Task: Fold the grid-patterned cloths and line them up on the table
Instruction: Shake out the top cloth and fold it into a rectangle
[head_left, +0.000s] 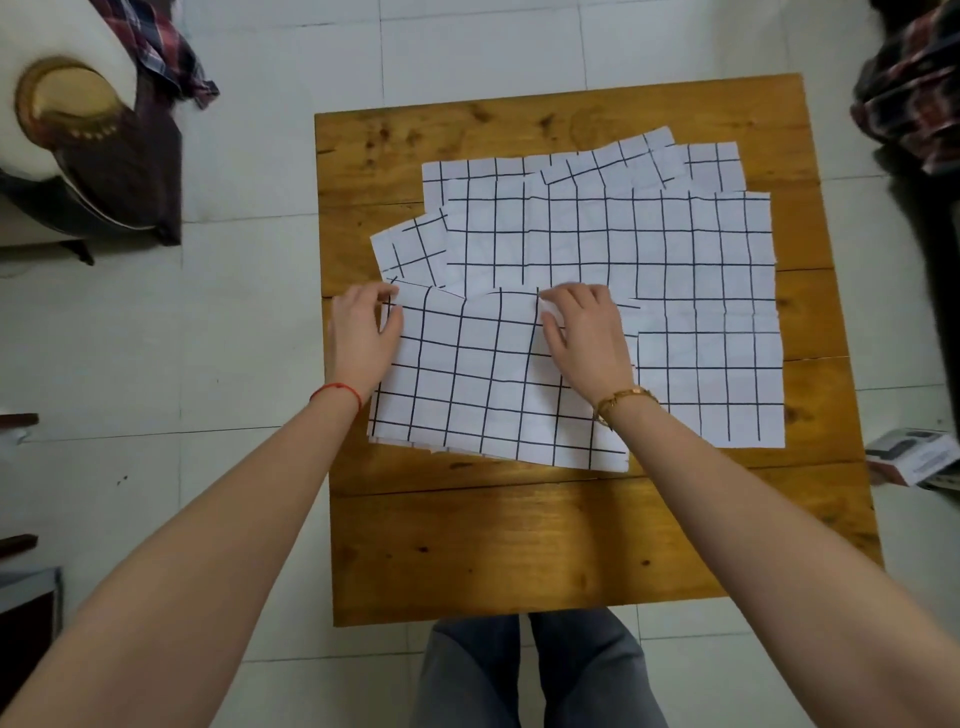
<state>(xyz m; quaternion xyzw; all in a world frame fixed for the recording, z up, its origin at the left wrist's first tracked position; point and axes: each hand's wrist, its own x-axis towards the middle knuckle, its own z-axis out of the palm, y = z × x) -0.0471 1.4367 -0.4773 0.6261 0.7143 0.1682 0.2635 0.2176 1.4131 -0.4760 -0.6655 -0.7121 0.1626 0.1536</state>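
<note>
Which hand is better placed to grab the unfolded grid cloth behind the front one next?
Right. The right hand sits at the front white black-grid cloth's far edge, beside the unfolded grid cloth; the left hand is at the left edge, farther off.

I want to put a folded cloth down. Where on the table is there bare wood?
The widest bare patch is the near strip of the table, between the cloths and the near edge. A narrower strip runs along the far edge. The middle is crowded with overlapping cloths, and the left hand and right hand hold the nearest one there.
</note>
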